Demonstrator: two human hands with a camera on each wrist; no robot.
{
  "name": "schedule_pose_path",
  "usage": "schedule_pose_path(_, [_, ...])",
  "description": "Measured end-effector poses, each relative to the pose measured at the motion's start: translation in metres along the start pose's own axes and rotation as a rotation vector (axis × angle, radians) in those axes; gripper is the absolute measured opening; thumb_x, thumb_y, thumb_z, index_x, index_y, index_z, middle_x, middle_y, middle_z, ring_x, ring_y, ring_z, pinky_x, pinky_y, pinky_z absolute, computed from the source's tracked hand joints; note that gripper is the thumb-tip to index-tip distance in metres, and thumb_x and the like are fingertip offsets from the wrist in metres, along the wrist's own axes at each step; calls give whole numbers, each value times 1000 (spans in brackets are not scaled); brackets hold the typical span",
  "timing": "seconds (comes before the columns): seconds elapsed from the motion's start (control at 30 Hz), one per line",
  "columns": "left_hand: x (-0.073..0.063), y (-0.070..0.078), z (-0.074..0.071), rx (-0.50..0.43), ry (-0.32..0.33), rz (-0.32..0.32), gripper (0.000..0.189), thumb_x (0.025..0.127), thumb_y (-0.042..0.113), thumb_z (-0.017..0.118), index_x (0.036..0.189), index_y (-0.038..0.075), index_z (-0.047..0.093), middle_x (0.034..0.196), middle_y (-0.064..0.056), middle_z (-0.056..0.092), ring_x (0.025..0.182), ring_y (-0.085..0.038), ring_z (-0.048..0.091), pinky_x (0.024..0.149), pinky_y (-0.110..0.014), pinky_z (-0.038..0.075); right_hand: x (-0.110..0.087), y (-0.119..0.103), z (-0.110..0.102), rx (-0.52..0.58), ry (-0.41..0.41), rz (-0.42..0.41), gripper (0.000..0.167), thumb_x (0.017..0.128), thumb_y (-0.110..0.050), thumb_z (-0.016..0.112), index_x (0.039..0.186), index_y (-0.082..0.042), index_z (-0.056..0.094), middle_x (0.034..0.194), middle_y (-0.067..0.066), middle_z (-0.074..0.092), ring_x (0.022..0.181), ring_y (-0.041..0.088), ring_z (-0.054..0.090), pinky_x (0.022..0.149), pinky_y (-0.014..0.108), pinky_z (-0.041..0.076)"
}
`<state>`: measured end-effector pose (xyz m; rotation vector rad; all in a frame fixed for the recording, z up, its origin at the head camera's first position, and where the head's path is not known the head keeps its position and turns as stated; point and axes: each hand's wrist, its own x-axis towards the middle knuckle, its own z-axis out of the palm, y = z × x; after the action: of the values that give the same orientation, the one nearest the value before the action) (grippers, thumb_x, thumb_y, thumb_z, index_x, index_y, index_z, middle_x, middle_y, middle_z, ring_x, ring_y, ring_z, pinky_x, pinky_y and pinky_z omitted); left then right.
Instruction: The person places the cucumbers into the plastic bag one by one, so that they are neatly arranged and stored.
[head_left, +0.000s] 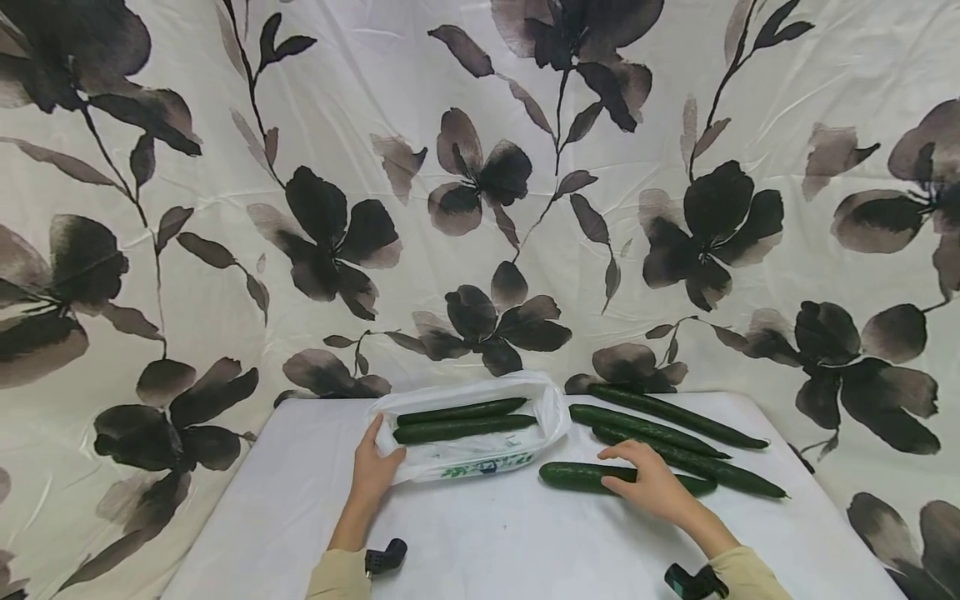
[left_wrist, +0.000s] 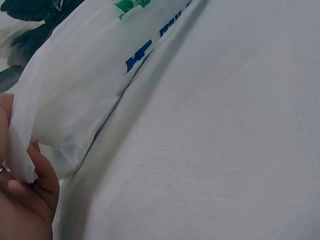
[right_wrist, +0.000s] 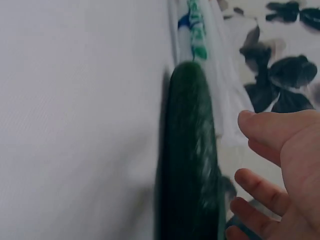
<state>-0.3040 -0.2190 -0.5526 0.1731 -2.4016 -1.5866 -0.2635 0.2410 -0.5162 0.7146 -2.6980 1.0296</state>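
A white plastic bag (head_left: 450, 460) with green and blue print lies on its side with its mouth spread wide. Two long green cucumbers (head_left: 465, 428) lie side by side inside it. My left hand (head_left: 373, 468) grips the bag's left edge; in the left wrist view the white film (left_wrist: 22, 145) runs between thumb and fingers. Right of the bag, my right hand (head_left: 651, 483) hovers with parted, slightly bent fingers over the nearest cucumber (head_left: 564, 476). In the right wrist view this cucumber (right_wrist: 189, 150) points toward the bag, and the fingers (right_wrist: 260, 192) are beside it, not wrapped around it.
Three more cucumbers (head_left: 675, 412) lie slantwise at the back right, behind my right hand. A white cloth (head_left: 480, 542) covers the table. Behind its far edge hangs a pale curtain (head_left: 465, 67) with dark flowers. Small black devices (head_left: 386, 556) sit at both wrists.
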Motion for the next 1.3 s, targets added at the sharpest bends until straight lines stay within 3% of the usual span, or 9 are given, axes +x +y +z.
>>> schedule_pose_path(0.17, [0,2,-1,-40,-9,-16,81,85,0,65,154,7,23,155,-23,25,143,-42,18,113,-55,18,-9,20,-10,-45,-11,116,44,81,-31,79,121,-16,67,121,1,61,116,34,54,93,67,34])
schedule_pose_path(0.33, [0,2,-3,-71,-21,-5,83,83,3,66,154,7,24,155,-24,25,142,-43,18,111,-57,19,-15,31,-14,-35,5,151,51,78,-35,81,123,-16,67,123,4,61,117,37,53,92,71,27])
schedule_pose_path(0.57, [-7,-5,-5,-103,-51,-30,82,84,1,65,154,6,22,156,-21,23,144,-38,17,114,-52,17,-28,39,-7,19,6,137,47,76,-34,82,117,-17,69,117,-2,64,114,34,56,92,68,33])
schedule_pose_path(0.77, [-9,-8,-4,-126,-50,-11,81,84,-1,64,154,2,22,155,-25,23,143,-42,17,113,-54,16,-30,39,-1,21,20,111,47,75,-28,84,118,-18,69,117,-4,65,115,34,56,95,67,25])
schedule_pose_path(0.87, [-9,-7,-3,-123,-51,-33,82,84,-1,64,154,4,21,156,-23,23,144,-40,16,114,-53,16,-29,37,1,-17,2,88,51,75,-24,84,122,-17,67,121,-1,65,116,35,56,95,67,26])
schedule_pose_path(1.1, [-6,-7,0,-125,-60,-58,83,85,1,63,155,6,20,157,-20,23,145,-37,15,115,-50,15,-25,34,2,-143,-4,8,55,75,-15,83,127,-17,66,116,-1,66,110,31,60,88,60,42])
schedule_pose_path(1.3, [-7,-6,0,-122,-56,-56,84,84,1,64,155,6,20,157,-20,22,145,-37,15,115,-50,15,-25,35,1,-145,-33,-18,55,78,-14,80,131,-19,63,116,-3,65,108,27,60,83,50,40])
